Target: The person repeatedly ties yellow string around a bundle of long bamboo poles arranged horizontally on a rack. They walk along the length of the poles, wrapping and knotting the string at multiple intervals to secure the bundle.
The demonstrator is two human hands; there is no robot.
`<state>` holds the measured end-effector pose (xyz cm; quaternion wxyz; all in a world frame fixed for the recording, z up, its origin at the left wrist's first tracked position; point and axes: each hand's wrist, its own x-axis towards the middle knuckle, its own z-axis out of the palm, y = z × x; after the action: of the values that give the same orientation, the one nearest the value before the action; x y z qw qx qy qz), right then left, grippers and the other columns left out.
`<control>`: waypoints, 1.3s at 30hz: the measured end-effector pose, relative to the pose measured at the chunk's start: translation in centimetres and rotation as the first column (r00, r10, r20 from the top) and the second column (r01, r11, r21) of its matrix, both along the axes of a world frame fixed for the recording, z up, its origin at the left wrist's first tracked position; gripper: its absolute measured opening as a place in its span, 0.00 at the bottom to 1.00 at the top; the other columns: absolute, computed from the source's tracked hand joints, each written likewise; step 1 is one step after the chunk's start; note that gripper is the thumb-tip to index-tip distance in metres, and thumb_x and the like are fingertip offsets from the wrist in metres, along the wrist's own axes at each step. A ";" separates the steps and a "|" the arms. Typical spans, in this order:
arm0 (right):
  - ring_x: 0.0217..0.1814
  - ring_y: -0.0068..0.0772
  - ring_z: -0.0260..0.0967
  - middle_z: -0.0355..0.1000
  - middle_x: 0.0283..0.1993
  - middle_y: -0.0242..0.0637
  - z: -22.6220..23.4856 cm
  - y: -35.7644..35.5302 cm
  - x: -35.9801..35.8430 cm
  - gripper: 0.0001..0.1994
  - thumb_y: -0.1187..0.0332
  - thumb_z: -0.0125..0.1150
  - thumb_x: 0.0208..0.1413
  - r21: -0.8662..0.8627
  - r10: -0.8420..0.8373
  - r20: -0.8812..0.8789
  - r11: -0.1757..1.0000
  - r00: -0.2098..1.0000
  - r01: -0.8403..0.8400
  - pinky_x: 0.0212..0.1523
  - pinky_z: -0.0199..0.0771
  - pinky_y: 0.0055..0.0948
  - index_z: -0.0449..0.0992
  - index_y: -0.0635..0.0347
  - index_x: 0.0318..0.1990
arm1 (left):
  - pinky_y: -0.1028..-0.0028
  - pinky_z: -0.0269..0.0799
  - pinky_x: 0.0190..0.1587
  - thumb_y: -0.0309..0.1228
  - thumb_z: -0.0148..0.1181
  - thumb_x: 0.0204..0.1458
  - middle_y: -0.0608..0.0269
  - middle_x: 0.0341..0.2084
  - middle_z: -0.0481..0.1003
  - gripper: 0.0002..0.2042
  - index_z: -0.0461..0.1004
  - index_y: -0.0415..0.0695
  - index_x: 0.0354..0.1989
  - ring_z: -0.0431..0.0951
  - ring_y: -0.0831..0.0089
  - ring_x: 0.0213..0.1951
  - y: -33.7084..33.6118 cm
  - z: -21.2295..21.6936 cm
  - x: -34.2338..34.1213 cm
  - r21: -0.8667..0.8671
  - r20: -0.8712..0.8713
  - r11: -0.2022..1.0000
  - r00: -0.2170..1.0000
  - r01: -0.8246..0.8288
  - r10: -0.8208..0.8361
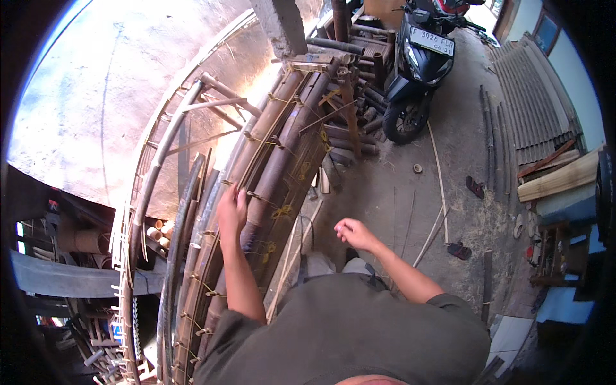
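My left hand (231,210) is at the long brown bamboo poles (274,160) on my left, its fingers stretched forward and the thumb apart. It seems to rest on or just over the poles; I cannot tell whether it touches. Yellow ties (282,210) and short pegs run along these poles. My right hand (357,235) hangs in front of my body over the floor, to the right of the poles. Its fingers are curled in, and whatever they may hold is hidden.
A curved bamboo frame (149,176) stands beyond the poles, near a concrete post (280,29). Ahead is a parked black motorcycle (417,70) beside stacked bamboo pieces (372,96). Thin strips (439,173) and sandals (475,187) lie on the floor. Corrugated sheets (532,96) lean at right.
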<state>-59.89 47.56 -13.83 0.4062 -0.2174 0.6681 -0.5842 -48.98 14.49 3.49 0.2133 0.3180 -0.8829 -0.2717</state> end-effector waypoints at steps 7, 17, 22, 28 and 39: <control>0.31 0.20 0.69 0.74 0.33 0.32 2.1 -0.1 -12.5 0.10 0.66 0.49 0.66 -0.039 -0.255 0.079 0.965 0.964 0.258 0.34 0.72 0.23 0.74 0.63 0.43 | 0.62 0.74 0.45 0.33 0.58 0.54 0.43 0.35 0.78 0.13 0.79 0.40 0.44 0.79 0.50 0.41 -2.3 -1.7 -20.1 -0.103 -0.018 0.993 0.998 0.059 -0.061; 0.33 0.19 0.68 0.73 0.35 0.31 0.8 -4.0 -22.5 0.11 0.64 0.48 0.67 0.076 -0.098 0.217 0.994 0.971 0.084 0.37 0.72 0.22 0.74 0.60 0.45 | 0.57 0.73 0.42 0.34 0.62 0.49 0.43 0.28 0.77 0.10 0.80 0.39 0.35 0.79 0.47 0.36 -8.0 -6.9 -30.5 -0.014 0.241 0.996 0.967 0.086 -0.080; 0.31 0.18 0.67 0.73 0.34 0.31 1.6 -10.0 -28.7 0.12 0.64 0.49 0.67 0.113 0.001 0.194 0.993 0.981 -0.023 0.34 0.70 0.20 0.74 0.64 0.44 | 0.58 0.70 0.38 0.35 0.58 0.55 0.41 0.28 0.76 0.11 0.79 0.39 0.35 0.79 0.51 0.33 -8.6 -6.0 -32.0 0.243 0.278 0.969 0.954 0.038 -0.107; 0.33 0.17 0.67 0.72 0.34 0.30 4.3 -20.3 -33.5 0.12 0.63 0.49 0.66 -0.074 0.286 0.168 0.958 0.943 -0.277 0.35 0.71 0.20 0.75 0.62 0.45 | 0.57 0.71 0.44 0.39 0.53 0.58 0.41 0.33 0.78 0.15 0.80 0.40 0.36 0.79 0.47 0.39 -9.9 -6.0 -33.1 0.330 0.500 0.943 0.840 0.037 -0.208; 0.37 0.29 0.69 0.72 0.33 0.33 13.7 -34.6 -32.9 0.12 0.61 0.47 0.62 -0.326 -0.078 0.353 0.924 0.932 0.201 0.40 0.68 0.30 0.73 0.56 0.30 | 0.46 0.69 0.42 0.44 0.56 0.54 0.44 0.32 0.79 0.17 0.73 0.45 0.44 0.78 0.42 0.37 -8.0 -12.6 -36.6 0.264 0.378 0.914 0.905 -0.309 0.197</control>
<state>-92.81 12.93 -0.16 0.4238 -0.1366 0.4863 -0.7518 -85.57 6.47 -9.09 0.0358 0.5037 -0.8016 -0.3201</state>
